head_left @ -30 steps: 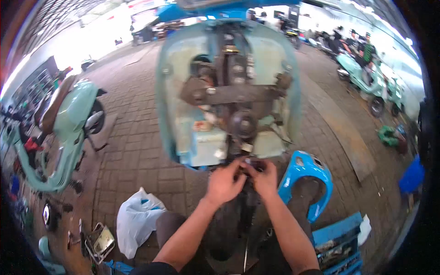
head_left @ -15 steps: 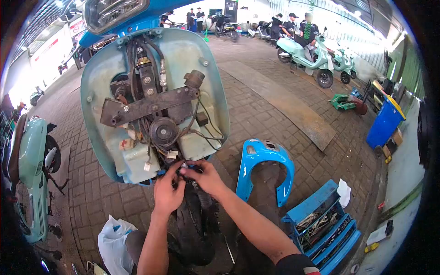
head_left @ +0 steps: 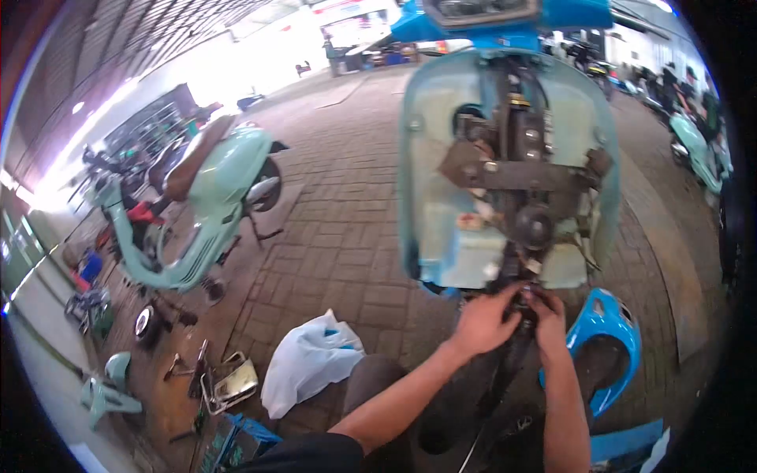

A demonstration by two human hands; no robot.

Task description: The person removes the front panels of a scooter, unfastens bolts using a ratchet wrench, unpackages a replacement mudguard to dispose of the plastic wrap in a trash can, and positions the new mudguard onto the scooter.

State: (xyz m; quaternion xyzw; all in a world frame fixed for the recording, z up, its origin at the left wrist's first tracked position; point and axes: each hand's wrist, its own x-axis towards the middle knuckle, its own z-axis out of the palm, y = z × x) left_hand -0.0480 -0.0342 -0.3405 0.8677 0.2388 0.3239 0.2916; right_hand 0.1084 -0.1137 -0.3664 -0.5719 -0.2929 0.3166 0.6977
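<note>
The scooter front panel (head_left: pixel 441 189), pale green on its inner face, stands upright before me with its wiring and metal bracket (head_left: pixel 544 177) exposed. A round black horn-like disc (head_left: pixel 534 227) sits below the bracket. At the panel's lower edge, above the dark front wheel area, my left hand (head_left: pixel 485 322) has its fingers bent together. My right hand (head_left: pixel 547 314) is close beside it, its fingers also closed at the same spot. What they pinch is small and mostly hidden by the fingers. A white connector (head_left: pixel 533 268) hangs just above them.
A blue scooter fender-like cover (head_left: pixel 582 322) lies on the paving to the right. A white plastic bag (head_left: pixel 303 366) and a metal frame part (head_left: pixel 234 386) lie on the left. A mint scooter (head_left: pixel 213 185) stands farther left; people and scooters are at the far right.
My view has swung left, so the panel and hands appear farther right. More of the left-hand scooter and floor parts show. Both hands stay together at the panel's lower edge.
</note>
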